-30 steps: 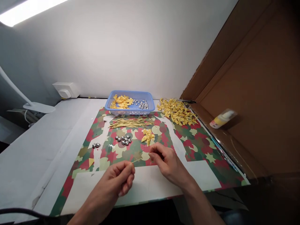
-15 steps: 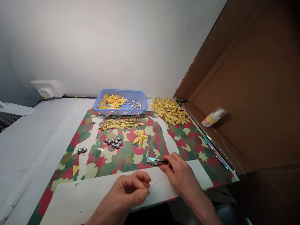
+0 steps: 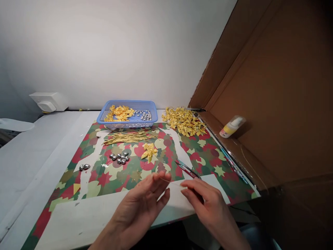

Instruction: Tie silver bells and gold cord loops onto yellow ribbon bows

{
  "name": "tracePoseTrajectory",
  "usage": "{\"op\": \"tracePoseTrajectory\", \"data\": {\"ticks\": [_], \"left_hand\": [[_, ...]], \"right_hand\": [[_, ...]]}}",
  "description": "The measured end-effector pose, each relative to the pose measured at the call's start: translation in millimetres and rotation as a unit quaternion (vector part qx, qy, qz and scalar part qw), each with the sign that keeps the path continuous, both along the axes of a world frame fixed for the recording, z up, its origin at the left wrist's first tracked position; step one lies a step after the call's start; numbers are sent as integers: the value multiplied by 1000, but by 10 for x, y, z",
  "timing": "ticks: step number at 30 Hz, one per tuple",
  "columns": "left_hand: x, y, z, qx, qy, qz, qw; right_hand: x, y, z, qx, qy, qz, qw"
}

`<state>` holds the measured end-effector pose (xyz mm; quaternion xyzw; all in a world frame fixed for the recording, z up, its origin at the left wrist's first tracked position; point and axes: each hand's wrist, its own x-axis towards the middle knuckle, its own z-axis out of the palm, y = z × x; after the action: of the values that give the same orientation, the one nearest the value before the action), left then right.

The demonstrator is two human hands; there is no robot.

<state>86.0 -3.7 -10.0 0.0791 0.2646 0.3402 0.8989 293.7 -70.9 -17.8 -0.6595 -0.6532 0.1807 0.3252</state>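
A thin pale thread (image 3: pixel 175 183) runs between my two hands above the near edge of the table. My right hand (image 3: pixel 208 201) is closed, with thumb and index finger pinching one end of it. Palm up, my left hand (image 3: pixel 142 203) is open, its fingers stretched and its thumb apart; the thread lies across its fingertips. Just beyond my right hand lie thread snips (image 3: pixel 187 169), their blades pointing away to the left and their rear part hidden by the hand. A yellow ribbon bow (image 3: pixel 149 152) lies beyond my left hand.
Silver beads (image 3: pixel 119 157) and gold wire ties (image 3: pixel 127 137) lie on the patterned sheet. Behind stands a blue basket (image 3: pixel 127 126) of bows and beads. A pile of yellow bows (image 3: pixel 184 121) is at the back right, near a pump bottle (image 3: pixel 232 126) and cardboard wall (image 3: pixel 281 104).
My right hand has let go of the snips, which now lie turned on the table, and pinches the thread. My left hand has opened from a pinch and turned palm up.
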Motion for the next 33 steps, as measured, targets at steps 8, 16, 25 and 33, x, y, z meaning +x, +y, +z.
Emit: {"op": "tracePoseTrajectory", "data": {"ticks": [8,16,25,33], "left_hand": [[-520,-24,51,-73,-17,125,989],[-925,94,85,49,72,191,978],[-1239,191,-114,280,397,185,854],[-1158,196,-130,413,504,77,754]], "right_hand": [[-325,122,107,-25,119,92,988],[-606,335,142,-29,87,140,986],[-587,401,374,139,-68,130,979],[-845,546,672,327,-104,70,937]]}}
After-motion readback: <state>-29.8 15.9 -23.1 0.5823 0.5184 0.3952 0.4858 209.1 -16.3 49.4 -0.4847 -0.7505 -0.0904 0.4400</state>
